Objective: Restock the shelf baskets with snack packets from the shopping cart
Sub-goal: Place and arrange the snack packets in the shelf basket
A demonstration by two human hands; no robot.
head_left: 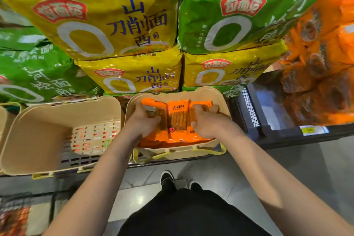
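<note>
Several orange snack packets (pixel 177 120) lie side by side in a beige shelf basket (pixel 216 95) in the middle of the view. My left hand (pixel 142 120) grips the left packets, fingers curled over their upper edge. My right hand (pixel 206 122) grips the right packets the same way. Both hands are inside the basket. A second beige basket (pixel 36 140) stands to the left, and its slotted bottom shows with nothing lying in it. The shopping cart is out of view.
Big yellow (pixel 107 25) and green (pixel 239 9) noodle multipacks are stacked right behind and above the baskets. Orange snack bags (pixel 321 63) fill a black wire bin (pixel 251 109) at the right. My shoes (pixel 168 180) stand on grey floor tiles below the shelf edge.
</note>
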